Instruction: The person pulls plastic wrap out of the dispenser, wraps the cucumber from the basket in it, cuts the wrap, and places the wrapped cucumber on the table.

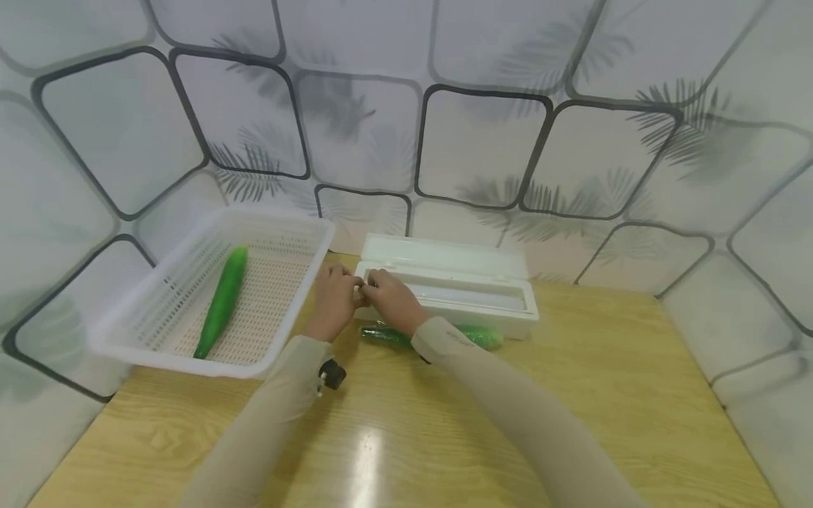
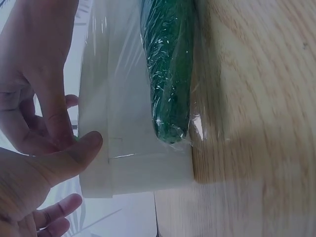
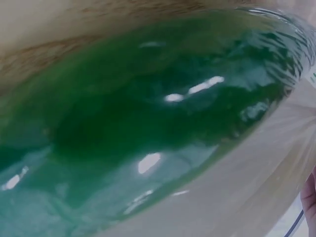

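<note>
A white cling film box [image 1: 444, 289] stands with its lid raised and the film roll inside showing. At its left end, my left hand [image 1: 335, 300] grips the corner, thumb on the front face. My right hand [image 1: 394, 302] meets it there, fingers curled at the same rim; a small greenish bit shows between the fingertips in the left wrist view. Clear film stretches from the box over a cucumber [image 2: 170, 74] lying along its front. The right wrist view shows that film-covered cucumber [image 3: 138, 118] close up. My right forearm hides its middle from the head view.
On the left, a white plastic basket [image 1: 303, 300] holds a bare cucumber [image 1: 222, 300]. Everything stands on a wooden table [image 1: 444, 430]. A patterned wall [image 1: 483, 148] rises right behind the box and continues along both sides.
</note>
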Demonstrator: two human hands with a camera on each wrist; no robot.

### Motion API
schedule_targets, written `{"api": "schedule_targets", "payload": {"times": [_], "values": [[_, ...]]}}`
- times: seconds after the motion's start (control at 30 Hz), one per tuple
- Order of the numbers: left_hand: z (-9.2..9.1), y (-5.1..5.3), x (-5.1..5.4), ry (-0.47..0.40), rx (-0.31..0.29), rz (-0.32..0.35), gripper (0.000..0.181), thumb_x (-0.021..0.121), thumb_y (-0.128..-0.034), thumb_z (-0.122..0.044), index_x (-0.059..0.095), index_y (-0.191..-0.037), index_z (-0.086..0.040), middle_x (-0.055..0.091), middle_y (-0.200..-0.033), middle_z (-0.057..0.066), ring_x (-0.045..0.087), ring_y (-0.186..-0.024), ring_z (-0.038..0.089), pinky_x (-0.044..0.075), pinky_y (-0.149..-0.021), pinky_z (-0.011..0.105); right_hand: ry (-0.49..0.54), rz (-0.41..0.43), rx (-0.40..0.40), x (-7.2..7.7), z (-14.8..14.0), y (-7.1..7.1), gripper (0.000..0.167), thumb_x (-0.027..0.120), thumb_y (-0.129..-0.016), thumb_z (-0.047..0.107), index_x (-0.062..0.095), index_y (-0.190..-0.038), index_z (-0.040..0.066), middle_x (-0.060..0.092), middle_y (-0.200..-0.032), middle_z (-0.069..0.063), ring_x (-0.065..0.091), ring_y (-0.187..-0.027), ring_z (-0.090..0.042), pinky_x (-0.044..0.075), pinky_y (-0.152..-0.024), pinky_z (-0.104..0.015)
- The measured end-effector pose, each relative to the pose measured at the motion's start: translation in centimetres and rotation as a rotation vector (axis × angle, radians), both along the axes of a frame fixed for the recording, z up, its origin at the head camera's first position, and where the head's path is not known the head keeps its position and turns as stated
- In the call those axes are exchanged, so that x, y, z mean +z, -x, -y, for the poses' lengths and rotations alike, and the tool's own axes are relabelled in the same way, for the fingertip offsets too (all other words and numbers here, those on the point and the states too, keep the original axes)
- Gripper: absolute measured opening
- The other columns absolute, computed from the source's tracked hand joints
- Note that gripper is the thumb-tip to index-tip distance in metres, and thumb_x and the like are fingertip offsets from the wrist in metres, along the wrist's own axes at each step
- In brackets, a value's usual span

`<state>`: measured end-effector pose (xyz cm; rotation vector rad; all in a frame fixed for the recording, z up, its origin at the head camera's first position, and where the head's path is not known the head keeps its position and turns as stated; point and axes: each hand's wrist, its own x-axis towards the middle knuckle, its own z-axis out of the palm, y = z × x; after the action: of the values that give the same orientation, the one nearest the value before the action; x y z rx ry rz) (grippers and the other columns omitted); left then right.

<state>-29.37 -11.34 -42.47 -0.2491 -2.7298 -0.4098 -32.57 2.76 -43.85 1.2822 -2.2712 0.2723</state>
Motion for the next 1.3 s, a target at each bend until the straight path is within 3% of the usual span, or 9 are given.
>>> {"api": "schedule_targets", "payload": {"times": [0.27, 0.53, 0.73, 0.97, 1.13, 1.3], "values": [[0.0, -0.1, 0.0, -0.026, 0.010, 0.036, 0.035, 0.078, -0.0688, -0.031, 0.074, -0.093, -0.007, 0.060, -0.093, 0.014, 0.046, -0.094, 0.030, 0.036, -0.089, 0.042, -0.017, 0.003, -0.007, 0.1, -0.3, 0.0, 0.011, 0.066, -0.084, 0.010, 0.069, -0.095, 0.008, 0.062, -0.092, -0.004, 0.059, -0.084, -0.014, 0.052, -0.076, -0.020], [-0.3, -0.4, 0.3, -0.059, 0.017, 0.084, 0.030, 0.079, -0.0703, -0.029, 0.074, -0.093, -0.010, 0.059, -0.098, 0.014, 0.043, -0.093, 0.030, 0.038, -0.083, 0.041, -0.035, 0.014, -0.015, 0.4, -1.5, 0.0, 0.012, 0.064, -0.086, 0.008, 0.068, -0.097, 0.008, 0.063, -0.092, -0.003, 0.060, -0.083, -0.014, 0.052, -0.076, -0.021], [-0.2, -0.6, 0.4, -0.058, 0.032, 0.074, 0.028, 0.080, -0.0682, -0.030, 0.075, -0.090, -0.013, 0.059, -0.100, 0.014, 0.043, -0.094, 0.030, 0.038, -0.083, 0.041, -0.033, 0.048, -0.029, 0.0, -3.9, 0.1, 0.006, 0.062, -0.088, 0.007, 0.066, -0.091, 0.008, 0.063, -0.092, -0.004, 0.060, -0.084, -0.015, 0.053, -0.077, -0.022], [0.2, -0.7, 0.1, -0.068, 0.004, 0.080, 0.028, 0.079, -0.0697, -0.031, 0.075, -0.092, -0.014, 0.061, -0.098, 0.012, 0.046, -0.096, 0.029, 0.038, -0.086, 0.042, -0.008, 0.124, -0.050, 0.4, -8.8, -0.6, 0.007, 0.063, -0.087, 0.007, 0.067, -0.092, 0.006, 0.064, -0.093, -0.005, 0.063, -0.084, -0.016, 0.055, -0.077, -0.023], [1.0, -0.4, 0.0, -0.144, -0.036, 0.101, 0.030, 0.081, -0.0672, -0.028, 0.075, -0.092, -0.012, 0.068, -0.098, 0.014, 0.053, -0.101, 0.033, 0.037, -0.096, 0.045, 0.046, 0.158, -0.048, 0.7, -10.3, -1.0, 0.005, 0.064, -0.085, 0.003, 0.066, -0.089, 0.003, 0.064, -0.091, -0.008, 0.063, -0.083, -0.019, 0.055, -0.077, -0.025], [1.3, -0.3, 0.9, -0.228, -0.042, 0.147, 0.026, 0.078, -0.0712, -0.010, 0.072, -0.097, -0.006, 0.069, -0.108, 0.017, 0.056, -0.109, 0.038, 0.036, -0.100, 0.051, 0.061, 0.152, -0.047, 0.7, -10.5, -1.3, 0.004, 0.065, -0.083, 0.000, 0.066, -0.087, 0.002, 0.064, -0.090, -0.009, 0.064, -0.084, -0.020, 0.055, -0.078, -0.024]]}}
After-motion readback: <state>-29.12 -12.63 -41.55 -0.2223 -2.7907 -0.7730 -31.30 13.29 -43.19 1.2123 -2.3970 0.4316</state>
